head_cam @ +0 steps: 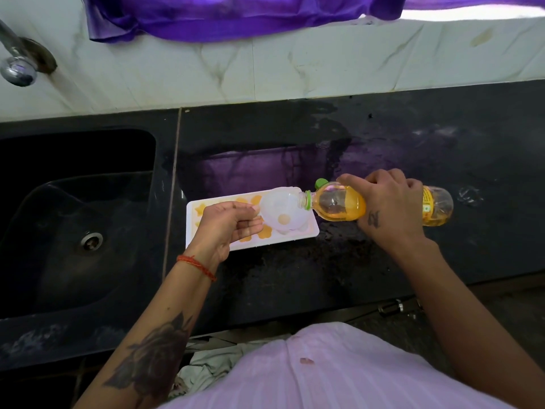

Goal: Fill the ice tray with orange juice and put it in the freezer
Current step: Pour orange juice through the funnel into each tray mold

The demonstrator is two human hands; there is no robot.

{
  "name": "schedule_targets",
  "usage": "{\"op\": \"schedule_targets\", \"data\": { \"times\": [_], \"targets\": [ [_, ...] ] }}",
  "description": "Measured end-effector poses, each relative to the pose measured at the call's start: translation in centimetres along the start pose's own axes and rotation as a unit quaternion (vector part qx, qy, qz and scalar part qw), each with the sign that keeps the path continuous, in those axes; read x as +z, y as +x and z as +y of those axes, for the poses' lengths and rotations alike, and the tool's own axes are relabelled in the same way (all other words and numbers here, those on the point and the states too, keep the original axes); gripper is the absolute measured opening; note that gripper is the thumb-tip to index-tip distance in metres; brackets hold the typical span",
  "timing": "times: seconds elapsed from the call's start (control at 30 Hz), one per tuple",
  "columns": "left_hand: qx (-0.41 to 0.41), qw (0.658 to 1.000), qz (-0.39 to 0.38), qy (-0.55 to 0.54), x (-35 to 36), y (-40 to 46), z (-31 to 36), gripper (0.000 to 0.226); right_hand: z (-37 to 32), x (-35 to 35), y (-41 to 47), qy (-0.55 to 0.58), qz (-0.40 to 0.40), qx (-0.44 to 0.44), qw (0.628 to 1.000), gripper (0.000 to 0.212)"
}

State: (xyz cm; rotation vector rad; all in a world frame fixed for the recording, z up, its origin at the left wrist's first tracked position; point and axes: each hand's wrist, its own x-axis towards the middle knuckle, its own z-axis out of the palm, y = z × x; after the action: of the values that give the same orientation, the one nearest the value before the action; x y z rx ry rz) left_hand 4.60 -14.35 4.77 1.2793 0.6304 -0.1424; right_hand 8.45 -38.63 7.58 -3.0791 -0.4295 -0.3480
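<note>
Two hands pour orange juice through a funnel into the tray.

Black stone worktop [383, 137] carries the white rectangular plastic ice tray [306, 233] beside the dark sink [73, 231]. Right hand [389, 211], its grip closed on the clear plastic juice bottle [339, 205], tips it level so juice runs. Left hand [227, 225] pinches the translucent white funnel [283, 212], likely to aim into one mould. Hand and funnel hide several moulds.

Tray [298, 236] on counter [383, 143], sink [88, 231] left; funnel [283, 212] over tray (bottle [354, 205] right).
</note>
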Motion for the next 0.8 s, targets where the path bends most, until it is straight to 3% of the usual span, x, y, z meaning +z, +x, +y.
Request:
{"op": "schedule_targets", "data": {
  "times": [0.8],
  "targets": [
    [0.012, 0.999, -0.034, -0.003, 0.9, 0.5, 1.0, 0.004, 0.8, -0.6, 0.5, 0.064, -0.011, 0.030, 0.997, 0.065]
  ]
}}
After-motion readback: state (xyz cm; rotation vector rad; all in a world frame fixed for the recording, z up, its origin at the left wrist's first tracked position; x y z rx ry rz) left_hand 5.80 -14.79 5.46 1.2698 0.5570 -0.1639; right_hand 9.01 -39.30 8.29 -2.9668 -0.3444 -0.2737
